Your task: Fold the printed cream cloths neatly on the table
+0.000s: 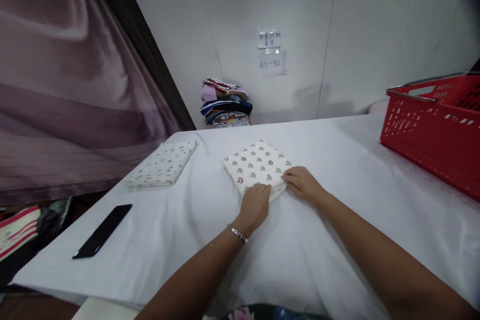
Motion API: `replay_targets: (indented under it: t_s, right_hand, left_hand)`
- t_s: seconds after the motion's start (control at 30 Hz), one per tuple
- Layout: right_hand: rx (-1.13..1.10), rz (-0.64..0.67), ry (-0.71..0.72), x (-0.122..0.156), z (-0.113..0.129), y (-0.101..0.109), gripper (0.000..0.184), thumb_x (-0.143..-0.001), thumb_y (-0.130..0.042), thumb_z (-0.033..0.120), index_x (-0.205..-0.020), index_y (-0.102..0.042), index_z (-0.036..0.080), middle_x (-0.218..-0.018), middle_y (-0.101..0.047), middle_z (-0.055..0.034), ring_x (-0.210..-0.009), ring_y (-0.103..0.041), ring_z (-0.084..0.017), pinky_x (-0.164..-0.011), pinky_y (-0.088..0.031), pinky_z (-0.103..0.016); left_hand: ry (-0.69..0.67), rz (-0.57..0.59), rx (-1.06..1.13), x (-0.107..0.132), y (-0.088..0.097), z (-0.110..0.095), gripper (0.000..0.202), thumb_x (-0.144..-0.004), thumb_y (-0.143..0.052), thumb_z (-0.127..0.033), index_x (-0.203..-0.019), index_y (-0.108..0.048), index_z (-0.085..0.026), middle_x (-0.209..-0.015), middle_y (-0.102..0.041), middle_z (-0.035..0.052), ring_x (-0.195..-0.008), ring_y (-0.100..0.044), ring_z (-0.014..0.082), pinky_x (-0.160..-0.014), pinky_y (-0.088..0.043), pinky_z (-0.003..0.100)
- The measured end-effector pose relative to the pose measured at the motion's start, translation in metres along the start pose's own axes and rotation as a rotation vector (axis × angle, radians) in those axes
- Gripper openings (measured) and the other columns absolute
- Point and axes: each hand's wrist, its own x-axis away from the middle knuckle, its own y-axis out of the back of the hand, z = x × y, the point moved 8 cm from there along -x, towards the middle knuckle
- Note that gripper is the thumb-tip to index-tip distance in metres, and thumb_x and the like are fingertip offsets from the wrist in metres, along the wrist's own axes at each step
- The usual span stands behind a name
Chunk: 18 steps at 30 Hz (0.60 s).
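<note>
A folded white cloth with grey, green and red mushroom shapes (257, 164) lies on the white table (337, 220) just ahead of me. My left hand (255, 205), a bracelet on its wrist, has its fingers curled onto the cloth's near edge. My right hand (302, 182) pinches the cloth's near right corner. Both hands grip the folded edge.
A second folded patterned cloth (163, 164) lies at the table's far left. A black phone (103, 230) rests near the left edge. A red plastic basket (435, 125) stands at the right. A stack of folded fabrics (225, 104) sits against the wall. A purple curtain (67, 70) hangs left.
</note>
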Motion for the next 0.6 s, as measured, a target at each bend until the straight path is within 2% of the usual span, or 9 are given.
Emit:
replay_targets:
  t_s: [0.2, 0.37, 0.6]
  right_hand:
    - [-0.034, -0.001, 0.003, 0.003, -0.01, -0.003, 0.03, -0.082, -0.046, 0.015, -0.105, -0.064, 0.023, -0.102, -0.063, -0.0079, -0.096, -0.056, -0.021, -0.088, -0.04, -0.041]
    - [-0.036, -0.017, 0.021, 0.004, -0.012, -0.004, 0.03, -0.082, -0.045, 0.014, -0.103, -0.064, 0.021, -0.102, -0.064, -0.0082, -0.095, -0.057, -0.022, -0.086, -0.042, -0.041]
    - [-0.024, -0.011, 0.014, 0.007, -0.009, -0.002, 0.034, -0.082, -0.042, 0.01, -0.105, -0.063, 0.023, -0.104, -0.064, -0.0076, -0.097, -0.057, -0.023, -0.086, -0.044, -0.042]
  left_hand:
    - [0.095, -0.103, 0.065, 0.026, 0.011, 0.017, 0.024, -0.08, -0.047, -0.008, -0.099, -0.056, -0.018, -0.094, -0.058, 0.0059, -0.089, -0.049, 0.0215, -0.077, -0.042, 0.036]
    - [0.091, -0.137, 0.12, 0.039, 0.012, 0.019, 0.025, -0.081, -0.046, -0.007, -0.1, -0.057, -0.019, -0.093, -0.058, 0.0057, -0.089, -0.05, 0.0208, -0.076, -0.044, 0.036]
    - [0.173, -0.254, 0.311, 0.061, 0.022, 0.041, 0.013, -0.085, -0.049, -0.018, -0.093, -0.059, -0.019, -0.09, -0.059, 0.0048, -0.087, -0.051, 0.0185, -0.076, -0.045, 0.034]
